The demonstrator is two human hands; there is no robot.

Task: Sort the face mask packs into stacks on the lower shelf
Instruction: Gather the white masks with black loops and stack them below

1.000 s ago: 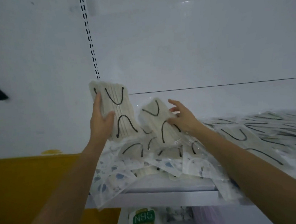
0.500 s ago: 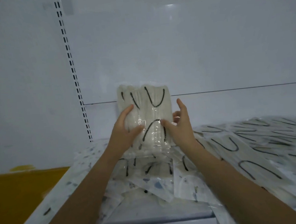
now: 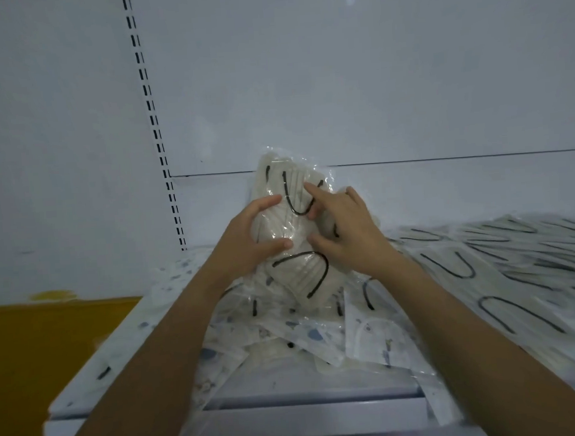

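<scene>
While I hold cream mask packs upright above shelf pile, mid-scene: left grip, right grip both curled round bundle. Step: squaring stack. Next, likely: lay flat, edges aligned.

Held packs: clear plastic film, glossy, crinkled, catching glare; inside, cream pleated cloth, matt, with thin black ear loops
Loose packs: same shiny film, some over speckled print
Shelf: white, smooth, looks like painted metal
Back panel: smooth, faint sheen
Yellow surface: matt
</scene>
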